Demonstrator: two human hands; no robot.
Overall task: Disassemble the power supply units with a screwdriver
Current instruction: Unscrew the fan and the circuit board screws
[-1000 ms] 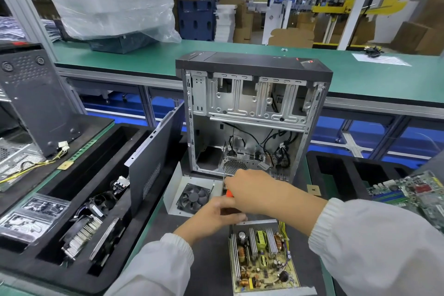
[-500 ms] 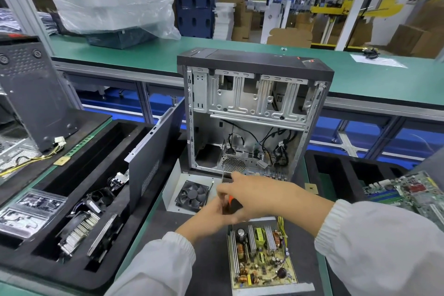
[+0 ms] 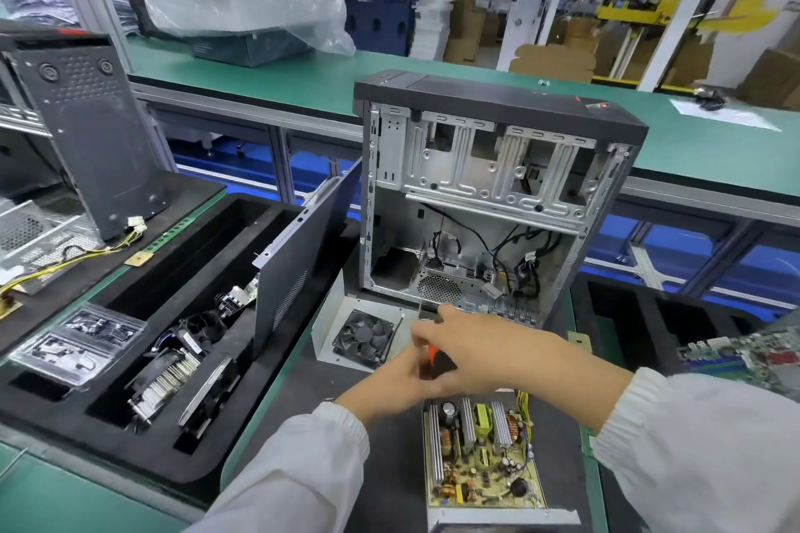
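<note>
Orange-black screwdriver (image 3: 434,364) gripped in right hand (image 3: 476,346); left hand (image 3: 391,379) blurred, grip unclear. One opened power supply unit (image 3: 480,457) just below hands. One fan cover (image 3: 363,335), one tower case (image 3: 485,195) behind.

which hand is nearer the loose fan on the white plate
Left. The left hand sits just right of the fan, close to its near corner. The right hand is farther right, gripping the orange-handled screwdriver over the open power supply board.
</note>
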